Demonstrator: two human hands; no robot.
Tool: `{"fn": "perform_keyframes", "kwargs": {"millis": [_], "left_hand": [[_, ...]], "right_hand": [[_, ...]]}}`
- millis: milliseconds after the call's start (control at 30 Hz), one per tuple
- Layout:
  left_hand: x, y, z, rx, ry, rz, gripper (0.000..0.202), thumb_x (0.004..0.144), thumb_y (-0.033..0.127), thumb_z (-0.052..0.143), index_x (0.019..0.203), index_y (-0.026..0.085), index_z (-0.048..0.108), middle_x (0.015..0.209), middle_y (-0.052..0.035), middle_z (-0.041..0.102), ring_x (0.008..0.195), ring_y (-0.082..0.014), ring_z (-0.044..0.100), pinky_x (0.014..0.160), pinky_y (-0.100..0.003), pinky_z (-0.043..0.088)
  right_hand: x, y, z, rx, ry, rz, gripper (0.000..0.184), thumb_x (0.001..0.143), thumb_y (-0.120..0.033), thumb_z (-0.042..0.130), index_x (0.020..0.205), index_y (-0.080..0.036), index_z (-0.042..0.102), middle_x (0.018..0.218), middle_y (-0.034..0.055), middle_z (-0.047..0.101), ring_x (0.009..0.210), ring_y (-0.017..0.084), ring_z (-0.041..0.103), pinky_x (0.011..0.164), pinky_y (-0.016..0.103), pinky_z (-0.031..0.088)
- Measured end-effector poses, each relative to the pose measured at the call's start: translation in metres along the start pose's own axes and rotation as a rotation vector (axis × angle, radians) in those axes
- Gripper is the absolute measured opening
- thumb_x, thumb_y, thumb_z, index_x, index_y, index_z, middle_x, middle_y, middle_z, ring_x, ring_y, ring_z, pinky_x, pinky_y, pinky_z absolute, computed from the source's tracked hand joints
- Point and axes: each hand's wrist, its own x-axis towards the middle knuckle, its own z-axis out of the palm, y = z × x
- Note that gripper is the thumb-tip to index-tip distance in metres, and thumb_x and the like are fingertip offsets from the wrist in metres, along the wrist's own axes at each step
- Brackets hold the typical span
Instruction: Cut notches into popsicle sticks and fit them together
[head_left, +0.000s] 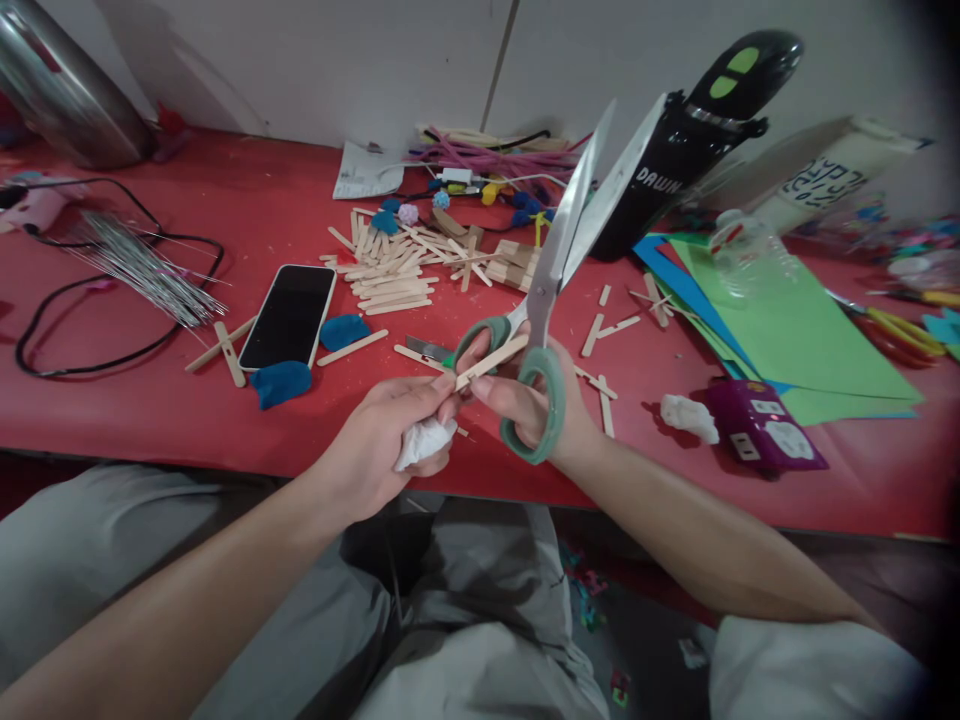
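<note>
My left hand (397, 430) pinches one end of a wooden craft stick (491, 362), and a crumpled white tissue (426, 442) is tucked in its curled fingers. The stick's surface shows a small dark mark or joint near the left thumb. My right hand (525, 395) steadies the stick with its fingertips. Looped over that same hand are scissors (555, 265) with green handles, blades pointing up and slightly parted. Just behind the hands lies a utility knife (429, 348), partly hidden by them.
A pile of craft sticks (390, 265) covers the middle back. To the left lie a phone (289, 318), blue felt pieces (281, 383) and thin wires (146, 268). Green paper sheets (810, 320), a purple box (769, 425) and a black DAWN container (652, 180) stand or lie right.
</note>
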Motion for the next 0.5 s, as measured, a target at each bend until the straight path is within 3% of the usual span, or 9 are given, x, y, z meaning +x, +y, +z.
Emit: {"fn": "perform_keyframes", "kwargs": {"millis": [233, 500], "left_hand": [[0.0002, 0.0012, -0.0038, 0.062, 0.008, 0.067, 0.030, 0.086, 0.029, 0.062, 0.060, 0.014, 0.055, 0.049, 0.0051, 0.039, 0.038, -0.0040, 0.033, 0.039, -0.019, 0.022], [-0.0026, 0.0052, -0.0040, 0.098, 0.027, 0.099, 0.031, 0.087, 0.029, 0.059, 0.060, 0.014, 0.055, 0.049, 0.0048, 0.039, 0.038, -0.0042, 0.034, 0.039, -0.018, 0.024]], "right_hand": [[0.0009, -0.0016, 0.0029, 0.057, 0.009, -0.005, 0.028, 0.077, -0.043, 0.077, 0.088, -0.024, 0.060, 0.076, -0.0002, 0.063, 0.065, 0.015, 0.059, 0.064, 0.033, 0.052], [0.0034, -0.0051, 0.0071, 0.073, 0.032, -0.030, 0.044, 0.065, -0.047, 0.086, 0.087, -0.022, 0.057, 0.078, 0.0009, 0.066, 0.073, 0.017, 0.065, 0.068, 0.034, 0.056]]}}
